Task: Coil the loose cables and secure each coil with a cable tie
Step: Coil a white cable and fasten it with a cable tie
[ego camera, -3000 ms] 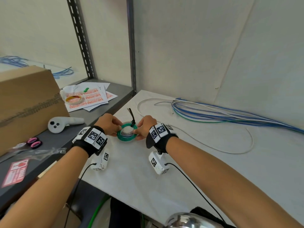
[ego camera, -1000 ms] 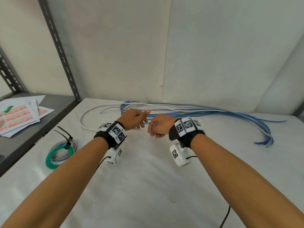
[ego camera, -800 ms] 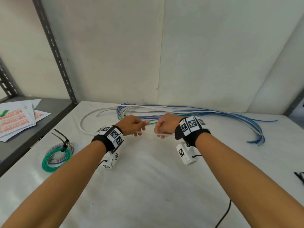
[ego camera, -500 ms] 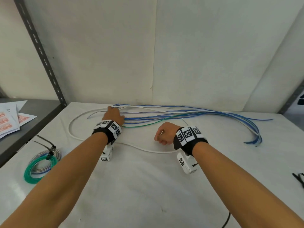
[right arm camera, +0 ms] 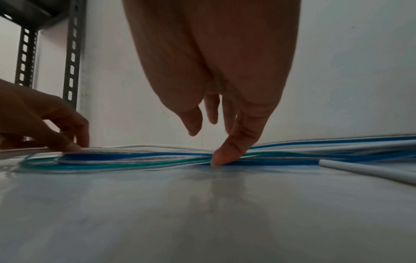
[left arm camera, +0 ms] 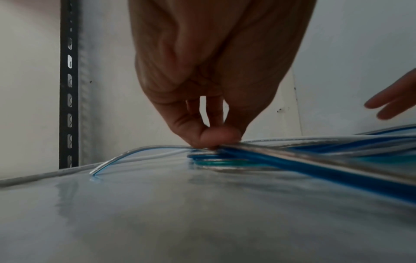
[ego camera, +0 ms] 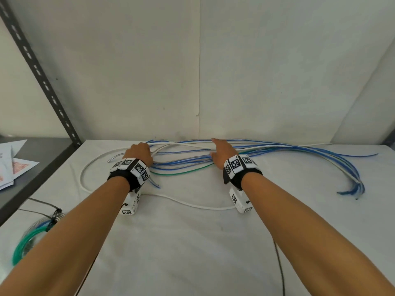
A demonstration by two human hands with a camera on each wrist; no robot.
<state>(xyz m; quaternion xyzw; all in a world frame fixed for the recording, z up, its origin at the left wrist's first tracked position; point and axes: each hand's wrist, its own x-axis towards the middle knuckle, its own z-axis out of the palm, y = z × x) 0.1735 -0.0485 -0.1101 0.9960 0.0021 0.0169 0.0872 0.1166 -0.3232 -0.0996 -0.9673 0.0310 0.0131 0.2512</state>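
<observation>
Both hands are working at the bundle of loose cables point(ego camera: 277, 150) lying along the back edge of the white bench point(ego camera: 192, 242). The left hand point(ego camera: 139, 153) is pinching a clear, silver-cored cable point(left arm camera: 144, 148) between thumb and fingertips at the bundle's left end, just above the blue strands; that cable's free end is curving down to the bench surface. The right hand point(ego camera: 221, 152) is sitting further along the bundle toward the right edge, its fingers relaxed and pointing down, with one fingertip point(right arm camera: 221, 157) pressing on the blue and green strands and gripping nothing. A thicker white cable point(ego camera: 192, 204) is looping from the back of the bench round toward the front, passing between the two wrists. The bundle's far ends are fanning out near the right edge. At the front left corner a finished coil point(ego camera: 27, 238), green and silver, is lying with a black cable tie point(ego camera: 56, 212) around it, partly hidden behind the left forearm. Papers point(ego camera: 12, 165) are lying on the grey shelf point(ego camera: 49, 154) beside the bench's left edge.
</observation>
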